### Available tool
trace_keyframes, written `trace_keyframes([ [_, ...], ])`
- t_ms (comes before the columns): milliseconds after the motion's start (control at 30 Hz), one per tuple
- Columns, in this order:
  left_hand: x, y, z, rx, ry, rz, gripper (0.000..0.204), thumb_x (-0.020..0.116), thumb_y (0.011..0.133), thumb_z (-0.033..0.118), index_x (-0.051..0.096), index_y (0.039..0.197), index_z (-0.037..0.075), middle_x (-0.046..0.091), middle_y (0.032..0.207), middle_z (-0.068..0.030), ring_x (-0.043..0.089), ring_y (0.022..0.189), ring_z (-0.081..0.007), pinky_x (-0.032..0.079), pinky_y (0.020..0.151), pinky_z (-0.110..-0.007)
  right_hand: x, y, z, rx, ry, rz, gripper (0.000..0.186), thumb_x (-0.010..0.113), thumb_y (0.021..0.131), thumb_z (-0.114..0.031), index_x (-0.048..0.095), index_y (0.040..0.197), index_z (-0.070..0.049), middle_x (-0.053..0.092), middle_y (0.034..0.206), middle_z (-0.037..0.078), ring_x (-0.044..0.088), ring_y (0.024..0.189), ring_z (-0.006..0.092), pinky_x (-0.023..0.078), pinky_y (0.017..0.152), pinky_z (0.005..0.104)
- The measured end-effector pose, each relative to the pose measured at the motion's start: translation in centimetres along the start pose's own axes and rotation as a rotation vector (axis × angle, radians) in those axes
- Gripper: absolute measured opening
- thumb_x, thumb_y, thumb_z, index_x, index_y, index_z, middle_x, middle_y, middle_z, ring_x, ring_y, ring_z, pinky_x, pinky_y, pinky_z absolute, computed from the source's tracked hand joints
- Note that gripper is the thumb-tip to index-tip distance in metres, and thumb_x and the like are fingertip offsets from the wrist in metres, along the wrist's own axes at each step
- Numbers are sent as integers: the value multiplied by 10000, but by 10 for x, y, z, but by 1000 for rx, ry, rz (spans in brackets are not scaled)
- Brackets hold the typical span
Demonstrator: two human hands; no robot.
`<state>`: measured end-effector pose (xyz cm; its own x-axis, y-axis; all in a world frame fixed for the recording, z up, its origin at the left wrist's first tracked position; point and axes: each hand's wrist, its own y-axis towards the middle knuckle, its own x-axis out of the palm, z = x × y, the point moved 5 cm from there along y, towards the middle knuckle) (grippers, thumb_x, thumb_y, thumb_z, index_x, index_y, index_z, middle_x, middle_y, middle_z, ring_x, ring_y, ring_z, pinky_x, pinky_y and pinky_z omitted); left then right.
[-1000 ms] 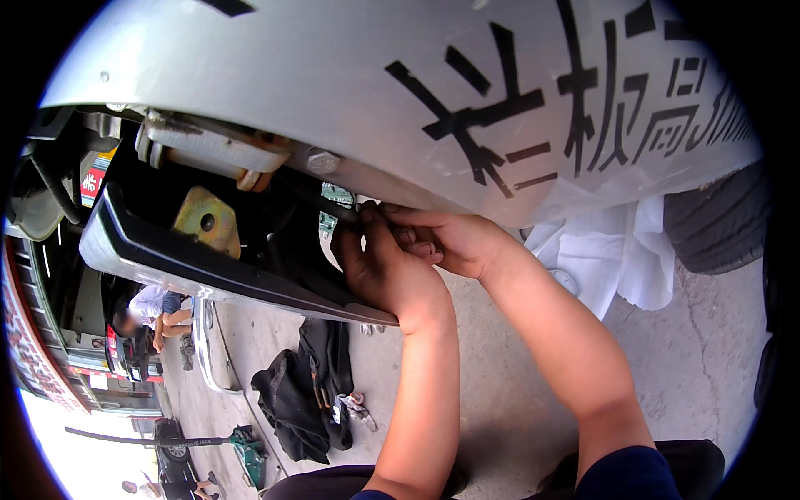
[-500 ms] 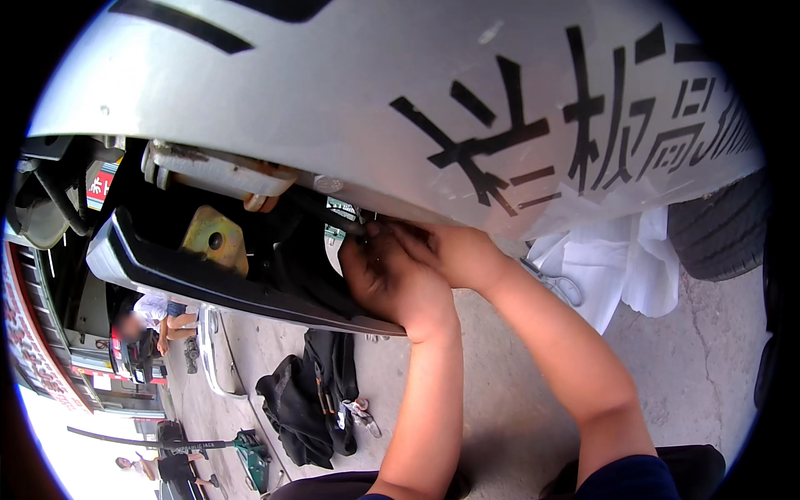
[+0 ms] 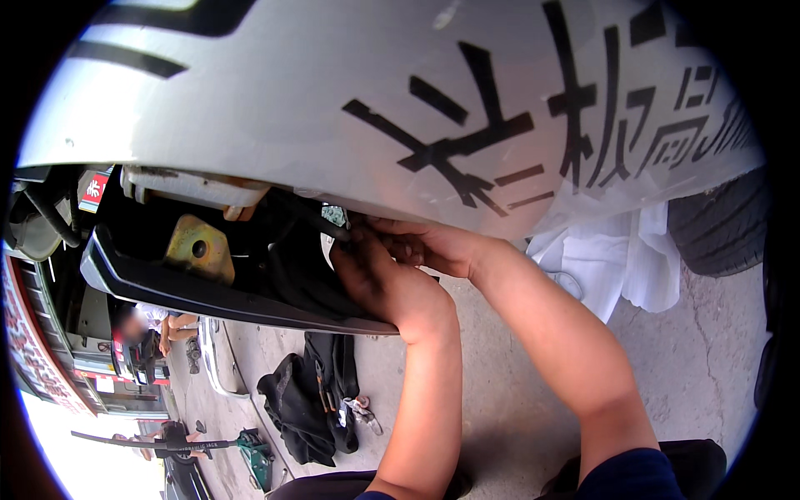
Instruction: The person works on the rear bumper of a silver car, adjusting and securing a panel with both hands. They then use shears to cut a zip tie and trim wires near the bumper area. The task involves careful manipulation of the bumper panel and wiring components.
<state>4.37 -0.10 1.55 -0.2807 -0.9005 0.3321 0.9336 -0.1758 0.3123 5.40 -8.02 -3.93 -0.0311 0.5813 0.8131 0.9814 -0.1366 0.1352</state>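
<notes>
Beneath the silver vehicle body panel (image 3: 292, 100), marked with black lettering, both of my hands work close together in shadow. My left hand (image 3: 387, 283) has its fingers curled up at the end of a black tube or hose (image 3: 317, 221). My right hand (image 3: 437, 250) comes in from the right, fingers bent beside the left's, tips partly hidden. What exactly they grip is too dark to make out. Left of them are a long black trim piece (image 3: 167, 279), a yellowish plated bracket (image 3: 217, 250) with a hole, and a metal fitting (image 3: 192, 187).
A tyre (image 3: 712, 233) and white sheeting (image 3: 604, 271) are at right. On the concrete below lie black cloth (image 3: 296, 417) and a long chrome part (image 3: 217, 358). A green floor jack (image 3: 250, 458) stands lower left, near a crouching person (image 3: 158, 325) and another person (image 3: 142, 450).
The view has shifted slightly, bringing the panel and trim lower in the picture. My hands remain at the tube's end, their fingers slightly moved. The distant person at lower left has moved.
</notes>
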Motion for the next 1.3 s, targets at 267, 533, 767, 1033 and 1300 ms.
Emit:
trace_keyframes([
  [267,3,-1,2,32,8,11,192,559,1094,247,572,1096,56,534,850,28,419,716,-72,337,605,-251,-4,10,7,3,224,-34,191,726,1018,-224,703,1134,-74,629,888,-38,487,689,40,345,541,190],
  [533,2,1,5,-20,142,48,327,586,1110,248,507,1259,-31,628,1009,-83,574,824,-121,457,703,-265,-29,25,20,-240,-47,56,180,686,1030,-220,714,1122,-67,714,959,15,593,717,80,482,625,215],
  [767,12,-2,18,256,191,73,308,556,1125,214,489,1260,-54,608,1161,-141,596,1004,-170,502,888,-311,-23,28,19,-195,-28,43,192,684,1032,-237,720,1107,-64,722,956,26,612,733,91,496,638,231],
  [1033,10,3,10,198,172,62,310,577,1115,198,480,1264,-56,582,1233,-163,582,1086,-205,483,976,-335,-15,35,15,-188,0,44,209,682,1034,-258,727,1089,-61,731,953,38,633,750,103,512,653,249],
  [1300,7,0,14,138,225,84,323,590,1110,206,491,1259,-63,621,1156,-170,592,1034,-203,486,949,-343,-32,-18,-27,-132,-469,75,229,679,1036,-278,734,1071,-58,741,949,51,654,768,116,528,669,267],
])
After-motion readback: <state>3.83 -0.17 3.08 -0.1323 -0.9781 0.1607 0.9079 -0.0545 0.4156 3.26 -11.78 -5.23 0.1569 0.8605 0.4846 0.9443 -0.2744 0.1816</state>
